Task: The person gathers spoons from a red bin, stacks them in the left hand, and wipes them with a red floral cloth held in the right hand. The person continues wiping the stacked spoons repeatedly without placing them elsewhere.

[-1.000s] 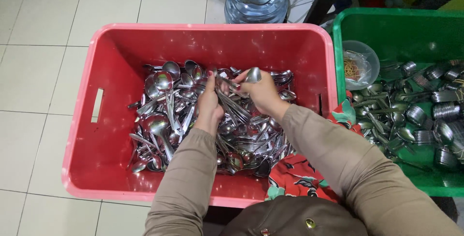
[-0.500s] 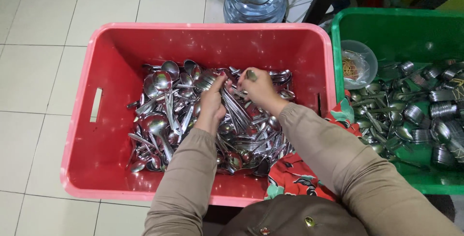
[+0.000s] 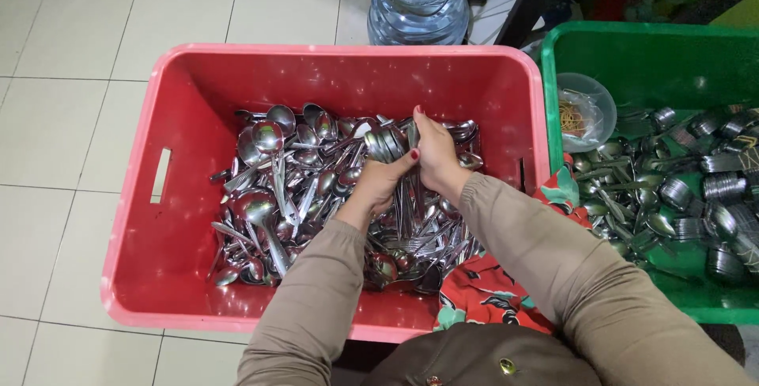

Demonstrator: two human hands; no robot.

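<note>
Spoons (image 3: 389, 145) are being gathered into a bundle over the red crate (image 3: 130, 220), which is judged to be the collecting step of a sort. The bundle is clasped in the left hand (image 3: 379, 184), closed around the handles with the bowls pointing away from the body, while the right hand (image 3: 431, 157) is folded over it from the side, pressing the pieces together. Loose cutlery (image 3: 273, 196) lies heaped beneath, inside the crate. Bundled spoons are seen in the green crate (image 3: 632, 46) to the right, beside a small clear bowl (image 3: 585, 109) of rubber bands. A firm, even grip is called for next, so no spoon slips free.
</note>
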